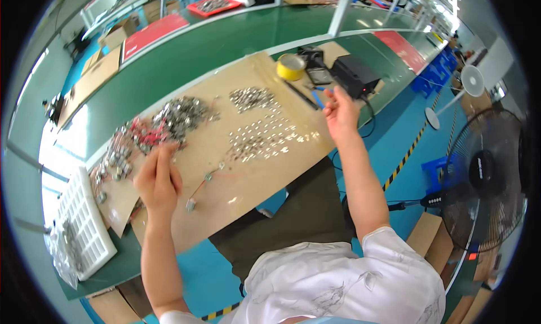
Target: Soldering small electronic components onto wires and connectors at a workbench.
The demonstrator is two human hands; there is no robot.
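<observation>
My left hand is closed in a pinch at the near edge of a tangle of red wires; what lies between its fingertips is too small to make out. A small metal part on a red wire lies on the brown board just right of that hand, with a small green piece along the wire. Over at the right, my right hand has its fingers loosely curled and apart, beside a blue-handled tool. Small shiny metal pieces lie in loose rows between my hands.
A heap of metal parts and a smaller pile lie farther back. Yellow tape and a black box with a cable stand far right. A white compartment tray is at left, a fan at right.
</observation>
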